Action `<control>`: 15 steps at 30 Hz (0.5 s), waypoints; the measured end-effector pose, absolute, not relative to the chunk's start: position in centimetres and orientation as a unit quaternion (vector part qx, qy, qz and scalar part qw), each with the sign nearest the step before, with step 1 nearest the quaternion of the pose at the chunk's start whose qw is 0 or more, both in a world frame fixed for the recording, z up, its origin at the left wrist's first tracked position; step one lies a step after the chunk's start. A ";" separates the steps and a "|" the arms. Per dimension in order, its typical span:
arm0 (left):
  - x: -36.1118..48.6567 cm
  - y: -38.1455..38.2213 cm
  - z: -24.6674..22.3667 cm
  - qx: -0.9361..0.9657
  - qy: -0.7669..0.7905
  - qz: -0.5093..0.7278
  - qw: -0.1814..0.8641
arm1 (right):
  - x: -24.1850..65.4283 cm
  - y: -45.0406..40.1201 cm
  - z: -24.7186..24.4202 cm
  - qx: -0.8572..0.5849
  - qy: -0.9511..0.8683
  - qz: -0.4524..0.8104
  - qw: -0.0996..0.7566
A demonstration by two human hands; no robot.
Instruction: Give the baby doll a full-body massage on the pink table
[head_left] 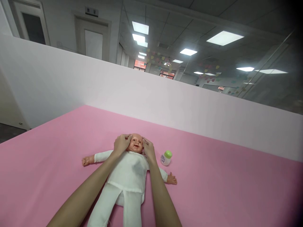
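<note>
A baby doll (129, 171) with a white cloth body lies on its back, face up, its arms spread to both sides. A grey patch marks the chest of its top. On one side of the doll's head (136, 143) is my left hand (121, 143), fingers curled and thumb against the temple. My right hand (148, 148) grips the other side in the same way, its thumb near the doll's temple. Parts of my fingers are hidden behind the head and palms. Just right of my right hand stands a small white jar (165, 160) with a green lid (168, 154).
The doll and jar rest on a pink padded surface (213, 176). Along its far side runs a low white wall (153, 94), with glass above it on the right. Doors (93, 44) and lit ceiling panels appear beyond.
</note>
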State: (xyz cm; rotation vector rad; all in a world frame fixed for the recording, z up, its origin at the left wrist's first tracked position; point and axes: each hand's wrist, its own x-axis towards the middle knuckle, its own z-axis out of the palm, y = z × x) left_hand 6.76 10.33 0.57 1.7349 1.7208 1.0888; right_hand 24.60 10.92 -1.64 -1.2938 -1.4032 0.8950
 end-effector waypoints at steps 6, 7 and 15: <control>4.8 9.8 1.8 0.734 0.521 0.358 0.249 | 26.2 9.2 0.9 -0.471 -0.612 0.482 0.414; 4.3 9.8 2.0 0.746 0.504 0.345 0.266 | 26.5 8.9 1.4 -0.443 -0.633 0.497 0.396; 2.8 10.0 2.1 0.786 0.454 0.300 0.293 | 26.6 8.7 1.5 -0.384 -0.681 0.507 0.363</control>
